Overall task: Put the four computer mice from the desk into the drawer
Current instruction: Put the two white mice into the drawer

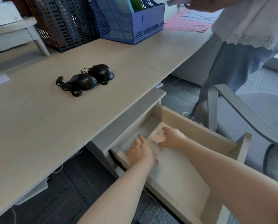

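Here a pale desk point(38, 126) carries two black corded mice point(86, 78); both hands, left point(141, 151) and right point(172, 139), reach into the open drawer point(199, 131), fingers spread, perhaps on a pale object.

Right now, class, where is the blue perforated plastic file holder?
In the head view, the blue perforated plastic file holder stands at the far edge of the beige desk, right of the dark mesh file racks.
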Tool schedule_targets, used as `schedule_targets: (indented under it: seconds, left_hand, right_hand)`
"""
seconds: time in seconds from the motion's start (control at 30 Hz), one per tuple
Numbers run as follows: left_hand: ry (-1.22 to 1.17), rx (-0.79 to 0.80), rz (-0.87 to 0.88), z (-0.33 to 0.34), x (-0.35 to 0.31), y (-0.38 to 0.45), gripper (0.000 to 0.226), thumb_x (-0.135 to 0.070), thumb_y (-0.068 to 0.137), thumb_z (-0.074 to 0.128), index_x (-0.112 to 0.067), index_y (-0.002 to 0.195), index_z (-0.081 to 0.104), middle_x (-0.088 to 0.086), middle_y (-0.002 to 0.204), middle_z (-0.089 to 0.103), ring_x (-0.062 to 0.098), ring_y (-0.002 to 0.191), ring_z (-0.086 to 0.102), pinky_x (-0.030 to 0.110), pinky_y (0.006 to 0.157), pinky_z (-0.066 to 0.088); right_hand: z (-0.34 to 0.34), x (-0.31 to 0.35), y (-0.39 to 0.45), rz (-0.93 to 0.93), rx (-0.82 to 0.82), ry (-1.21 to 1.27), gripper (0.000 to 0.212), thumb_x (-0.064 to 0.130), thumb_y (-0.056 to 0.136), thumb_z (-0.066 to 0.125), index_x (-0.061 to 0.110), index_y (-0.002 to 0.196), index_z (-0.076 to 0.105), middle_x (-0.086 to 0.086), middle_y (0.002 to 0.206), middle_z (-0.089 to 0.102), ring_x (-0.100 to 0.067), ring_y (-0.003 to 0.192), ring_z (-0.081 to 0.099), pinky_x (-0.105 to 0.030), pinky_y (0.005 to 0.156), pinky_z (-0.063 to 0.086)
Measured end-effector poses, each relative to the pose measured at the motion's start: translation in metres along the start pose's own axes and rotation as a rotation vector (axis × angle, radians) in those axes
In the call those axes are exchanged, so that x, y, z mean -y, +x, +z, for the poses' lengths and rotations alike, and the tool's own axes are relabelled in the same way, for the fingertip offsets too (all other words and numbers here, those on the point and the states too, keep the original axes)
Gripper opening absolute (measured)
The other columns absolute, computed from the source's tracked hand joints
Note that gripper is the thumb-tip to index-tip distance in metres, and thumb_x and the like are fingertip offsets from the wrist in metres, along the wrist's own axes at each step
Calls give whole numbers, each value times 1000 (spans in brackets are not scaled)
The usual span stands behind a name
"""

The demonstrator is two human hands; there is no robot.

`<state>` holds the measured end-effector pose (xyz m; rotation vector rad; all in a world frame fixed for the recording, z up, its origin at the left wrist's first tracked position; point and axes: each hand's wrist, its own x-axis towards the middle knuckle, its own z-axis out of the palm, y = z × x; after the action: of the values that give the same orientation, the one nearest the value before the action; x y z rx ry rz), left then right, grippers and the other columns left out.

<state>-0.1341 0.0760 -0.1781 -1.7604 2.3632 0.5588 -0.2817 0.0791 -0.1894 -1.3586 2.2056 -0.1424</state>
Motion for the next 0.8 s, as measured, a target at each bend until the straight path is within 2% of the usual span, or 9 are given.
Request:
schedule_targets:
  seconds: [0.17, 0.3, 0.4, 0.53, 0.6, 0.7, 0.73, 0.8]
  left_hand:
    - [-34, 68, -23, 6, -2, 31, 119, -40, 67, 79, -3, 149, 2, 9, 153, 21, 23, 138, 32, 31, 108, 35]
    - [-47, 85, -27, 12, 2, 38, 116, -41, 66, 78, -3, 149, 5, 7, 154, 19, 22, 139, 31, 32, 109, 34]
    - [-53, 93, -27, 10, 2, 37, 122, -47, 66, 78, -4, 150, 0, 7, 157, 16, 22, 144, 22, 33, 113, 28]
    - [-38, 62, 19, -3, 0, 31, 126, -54, 63, 79, -8, 151, 1, 5, 158, 15, 22, 146, 18, 36, 115, 27]
    - [-48, 22, 59, -17, -2, 26, 111, -54, 70, 74, -10, 150, 10, 6, 155, 22, 23, 143, 24, 37, 111, 31]
    - [-48, -68, 143, -45, -7, 16, 58, -42, 86, 59, -12, 132, 41, 8, 139, 43, 27, 130, 41, 38, 100, 40]
    - [-36, -101, 167, -55, -10, 10, 41, -37, 89, 54, -12, 121, 49, 9, 131, 50, 28, 125, 47, 38, 93, 42]
    - [-30, -176, 210, -77, -17, -3, 23, -31, 91, 48, -13, 104, 55, 9, 117, 61, 31, 111, 56, 36, 77, 42]
  right_hand:
    - [15, 1, 29, -29, 2, -55, 59, 41, 74, 69, 13, 122, 52, -8, 119, 64, -30, 121, 50, -34, 85, 47]
    - [16, 5, 39, -64, -9, -61, 63, 51, 69, 66, 18, 122, 55, -6, 121, 64, -31, 120, 55, -40, 90, 51]
    - [14, 6, 37, -58, 4, -62, 66, 55, 67, 66, 20, 122, 55, -6, 124, 62, -31, 122, 54, -42, 94, 49]
    - [4, 6, 25, -41, -19, -50, 65, 53, 78, 60, 22, 135, 47, -5, 136, 55, -31, 129, 47, -42, 101, 45]
    - [-4, 5, 18, -28, -32, -52, 58, 52, 82, 56, 24, 133, 49, -2, 133, 58, -28, 126, 48, -41, 99, 47]
    - [-28, 10, 3, -37, -58, -42, 48, 49, 85, 53, 24, 125, 56, -1, 121, 64, -25, 116, 58, -36, 92, 50]
    - [-37, 12, -3, -51, -91, -37, 38, 44, 87, 51, 23, 118, 61, -1, 114, 66, -26, 109, 60, -35, 88, 51]
    - [-55, 20, -16, -83, -227, 11, 24, 32, 90, 45, 19, 90, 65, -3, 91, 66, -27, 88, 61, -35, 77, 53]
